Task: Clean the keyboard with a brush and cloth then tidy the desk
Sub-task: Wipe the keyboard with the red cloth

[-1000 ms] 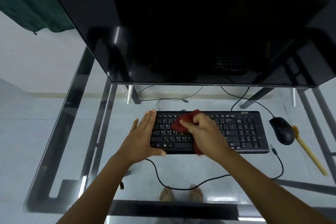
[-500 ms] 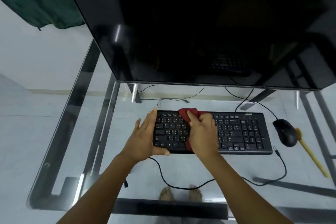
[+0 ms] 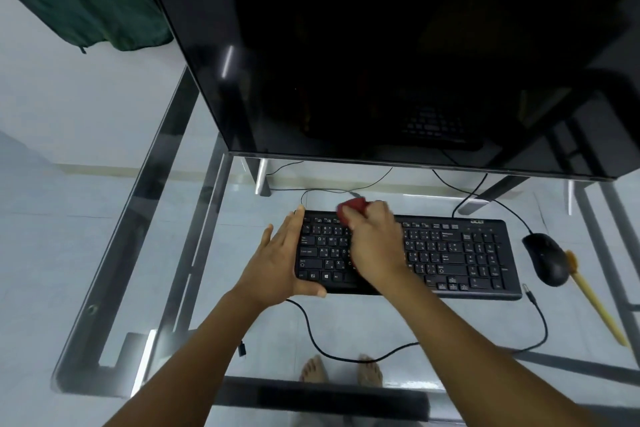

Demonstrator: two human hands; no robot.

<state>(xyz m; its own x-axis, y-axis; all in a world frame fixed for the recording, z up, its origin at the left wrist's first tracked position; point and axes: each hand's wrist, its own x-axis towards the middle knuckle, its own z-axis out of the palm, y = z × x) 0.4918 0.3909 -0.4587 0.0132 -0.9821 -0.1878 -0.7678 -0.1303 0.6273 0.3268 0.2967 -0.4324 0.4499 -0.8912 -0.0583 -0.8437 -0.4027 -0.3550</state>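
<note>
My right hand [image 3: 375, 246] was over the left-middle of the keyboard [image 3: 450, 253], grip clamped on the red cloth [image 3: 351, 209], which stuck out past my fingers at the top key row, near the back edge. My left hand [image 3: 277, 262] lay flat with its grip apart, fingers along the keyboard's left end and thumb against the front edge. Keyboard sat flat on the glass worktop [image 3: 173, 253], in front of the dark monitor [image 3: 381, 45], right half of the keys uncovered. Mouse [image 3: 545, 263] was just beside the keyboard's right end. Brush [image 3: 592, 298] lay just right of the mouse, touching or nearly so, could not tell which, wooden handle pointing toward the near right. A black cable [image 3: 311, 333] looped across the glass in front of the keyboard. My bare feet [image 3: 341, 369] showed through the glass. Green fabric [image 3: 86, 0] hung at the far left.
</note>
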